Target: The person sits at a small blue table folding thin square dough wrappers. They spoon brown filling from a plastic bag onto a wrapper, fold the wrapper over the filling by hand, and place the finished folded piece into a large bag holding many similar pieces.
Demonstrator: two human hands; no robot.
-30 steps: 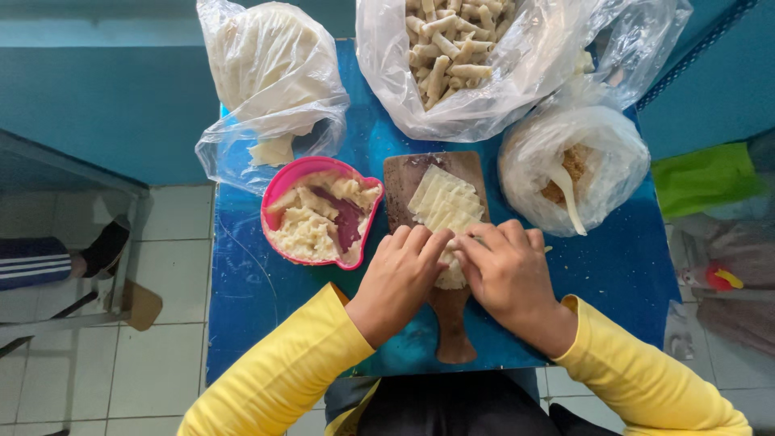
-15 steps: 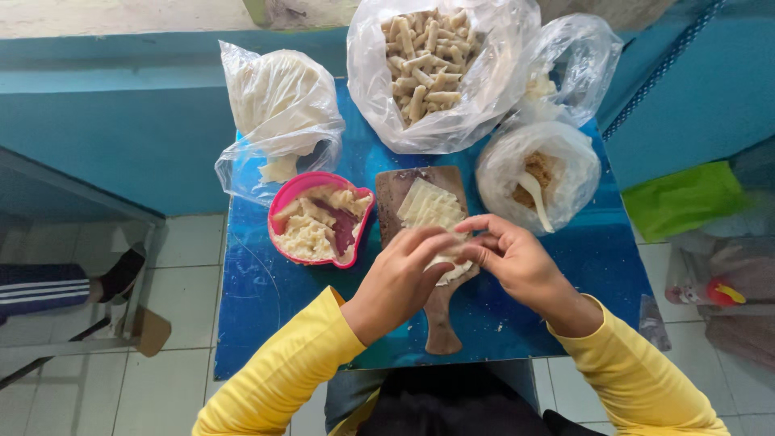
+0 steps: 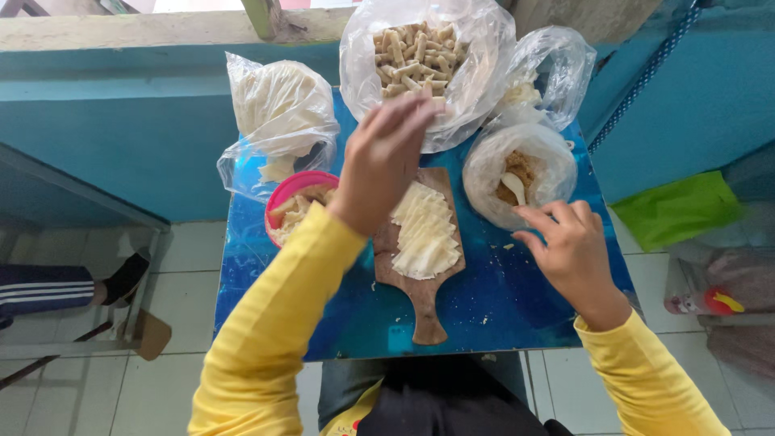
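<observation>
Sitting at about ten o'clock on the blue table [image 3: 500, 299], a clear plastic bag [image 3: 274, 121] holds a stack of pale wrapper sheets. Just below it, at nine o'clock from the wooden board [image 3: 420, 282], a pink bowl [image 3: 282, 202] holds pale pieces and is partly hidden by the yellow sleeve [image 3: 274, 323]. The left hand [image 3: 383, 161] reaches up toward twelve o'clock, its fingertips at the mouth of the large bag of rolled pieces [image 3: 416, 52]; something pale seems pinched between the fingers, though the view is too poor to tell for sure. On the board lies a fanned stack of wrappers [image 3: 424, 230], touching nothing but the wood. At two o'clock from the board, a smaller bag [image 3: 521, 165] holds brown filling and a white spoon [image 3: 514, 187]. The right hand [image 3: 569, 250] hovers at four o'clock from that bag, fingers loosely curled and empty, just beside the plastic.
</observation>
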